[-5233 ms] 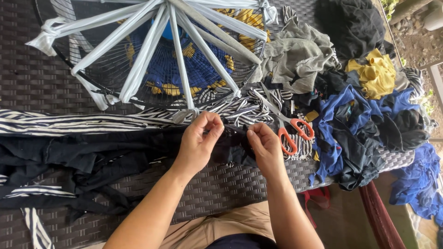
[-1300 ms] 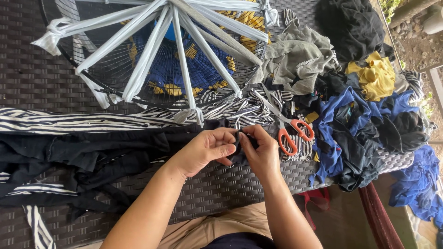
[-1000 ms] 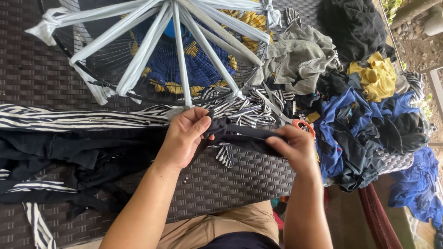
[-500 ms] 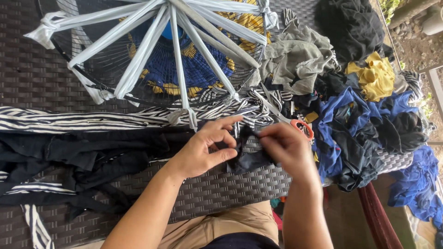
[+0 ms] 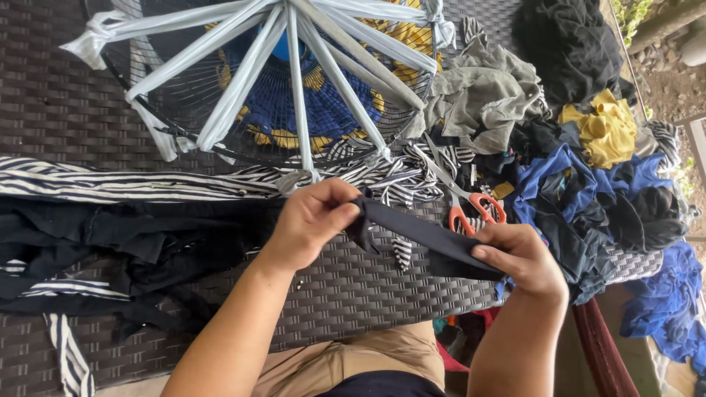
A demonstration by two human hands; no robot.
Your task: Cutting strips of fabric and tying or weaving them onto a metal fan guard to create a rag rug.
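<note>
A black fabric strip (image 5: 423,237) is stretched taut between my two hands above the woven table (image 5: 346,294). My left hand (image 5: 312,220) pinches its left end. My right hand (image 5: 522,259) grips the right end lower down. Just behind the strip lie orange-handled scissors (image 5: 471,202) on striped cloth (image 5: 110,185). A round wire fan guard (image 5: 279,81) wrapped with pale fabric strips lies at the back.
Black cloth strips (image 5: 110,250) are heaped on the left of the table. A pile of grey (image 5: 482,95), yellow (image 5: 607,129), blue (image 5: 566,184) and black scraps fills the right side. More blue cloth (image 5: 673,309) hangs past the table's right edge.
My hands were close together bunching the black strip; they have pulled apart, the right hand moving right and down, so the strip is now stretched out.
</note>
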